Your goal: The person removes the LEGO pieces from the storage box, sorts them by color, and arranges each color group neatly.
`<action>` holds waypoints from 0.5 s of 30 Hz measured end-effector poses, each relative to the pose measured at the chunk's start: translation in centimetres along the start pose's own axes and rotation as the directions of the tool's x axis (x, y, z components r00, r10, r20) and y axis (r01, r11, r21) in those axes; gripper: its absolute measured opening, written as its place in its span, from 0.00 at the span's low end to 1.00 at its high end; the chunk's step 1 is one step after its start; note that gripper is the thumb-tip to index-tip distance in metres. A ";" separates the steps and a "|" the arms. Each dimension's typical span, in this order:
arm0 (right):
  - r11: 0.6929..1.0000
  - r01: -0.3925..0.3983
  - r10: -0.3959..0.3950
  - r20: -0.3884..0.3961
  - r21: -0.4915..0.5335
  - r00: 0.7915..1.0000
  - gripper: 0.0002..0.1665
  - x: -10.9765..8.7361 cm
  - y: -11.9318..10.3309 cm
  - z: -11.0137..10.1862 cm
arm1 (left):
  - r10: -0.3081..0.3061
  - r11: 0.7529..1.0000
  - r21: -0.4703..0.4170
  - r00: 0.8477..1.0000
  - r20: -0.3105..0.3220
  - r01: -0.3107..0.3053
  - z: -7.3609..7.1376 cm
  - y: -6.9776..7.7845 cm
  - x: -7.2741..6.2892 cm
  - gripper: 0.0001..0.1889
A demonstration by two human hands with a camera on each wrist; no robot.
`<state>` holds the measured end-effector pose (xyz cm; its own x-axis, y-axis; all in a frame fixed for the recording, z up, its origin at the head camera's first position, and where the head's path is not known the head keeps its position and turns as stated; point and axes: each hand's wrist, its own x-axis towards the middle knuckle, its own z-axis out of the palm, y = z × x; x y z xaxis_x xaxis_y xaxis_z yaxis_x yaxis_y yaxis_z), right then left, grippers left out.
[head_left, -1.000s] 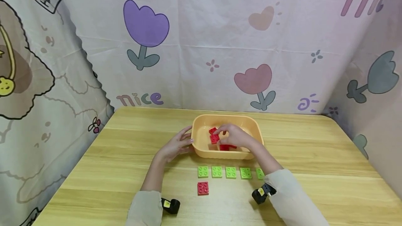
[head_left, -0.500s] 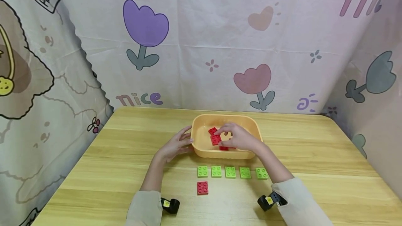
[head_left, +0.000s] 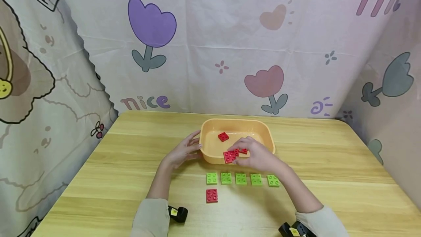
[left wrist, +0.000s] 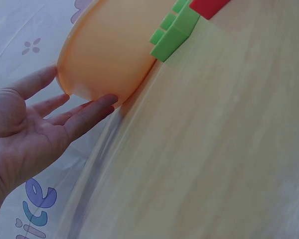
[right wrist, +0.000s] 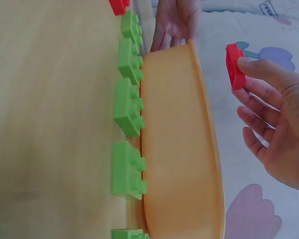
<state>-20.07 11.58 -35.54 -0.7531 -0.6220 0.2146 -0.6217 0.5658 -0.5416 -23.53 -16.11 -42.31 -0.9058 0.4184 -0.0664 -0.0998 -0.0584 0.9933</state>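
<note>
A red building block [head_left: 229,157] is pinched between the thumb and fingers of my right hand [head_left: 254,154], over the near rim of the orange plastic bin [head_left: 210,158]. In the right wrist view this block [right wrist: 234,67] shows above the bin's rim. My left hand [head_left: 181,153] touches the bin's left end with its fingers extended, as the left wrist view also shows at the bin wall [left wrist: 104,55]. Inside the bin lies a loose red block [head_left: 223,136]; other red pieces [head_left: 243,151] are partly hidden behind my right hand.
Several green blocks [head_left: 241,179] stand in a row on the wooden table [head_left: 115,178] in front of the bin. Below the row's left end sits one red block [head_left: 212,195]. A patterned cloth [head_left: 204,17] hangs behind the table.
My right hand has come from inside the bin toward its near rim, bringing a red block with it. The left hand stays at the bin's left end.
</note>
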 end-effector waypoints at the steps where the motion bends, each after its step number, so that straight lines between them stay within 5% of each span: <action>1: 1.000 -0.001 0.001 0.000 0.006 1.000 0.18 -0.2 -0.1 0.1 | 0.000 1.000 0.003 1.000 -0.003 0.000 0.0 0.0 0.0 0.36; 15: 0.999 -0.037 0.038 -0.048 0.013 0.998 0.21 -3.7 -1.6 2.8 | -0.041 0.999 -0.031 0.999 -0.013 0.041 0.1 0.2 0.2 0.33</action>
<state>-15.69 11.47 -37.73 -0.7854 -0.5737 0.2325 -0.5904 0.5816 -0.5596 -23.69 -15.95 -42.11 -0.9064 0.4082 -0.1086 -0.1495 -0.0696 0.9863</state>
